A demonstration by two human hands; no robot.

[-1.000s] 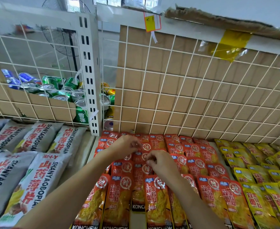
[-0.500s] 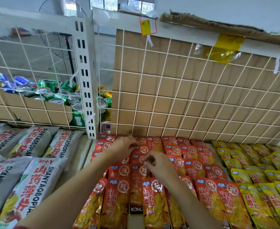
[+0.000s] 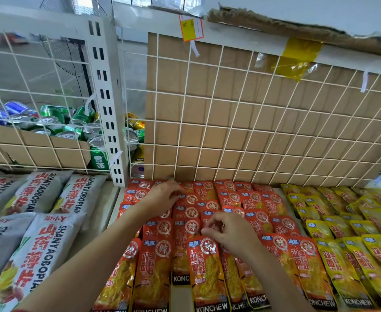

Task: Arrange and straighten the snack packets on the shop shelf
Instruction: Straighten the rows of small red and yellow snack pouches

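Shingled in overlapping rows down the middle of the shelf, red packets, running from the wire grid at the back edge to the front edge. Grey bags to the left, yellow packets to the right.

At mid-shelf, right grip, thumb and forefinger pinching the top seam of one of the red packets. Near the back left corner of the red block, left grip, fingers bent over the rear rows; hard to tell whether pinching or merely resting.

Likely light, thin, floppy pouches with slick film: easy to slide, just as easy to knock askew along with neighbours. Best taken by the flat sealed top seam, probably stiffer than the soft filled belly, and drawn straight in line with the row. Worth pressing adjacent rows flat meanwhile, since overlapping film probably skates.
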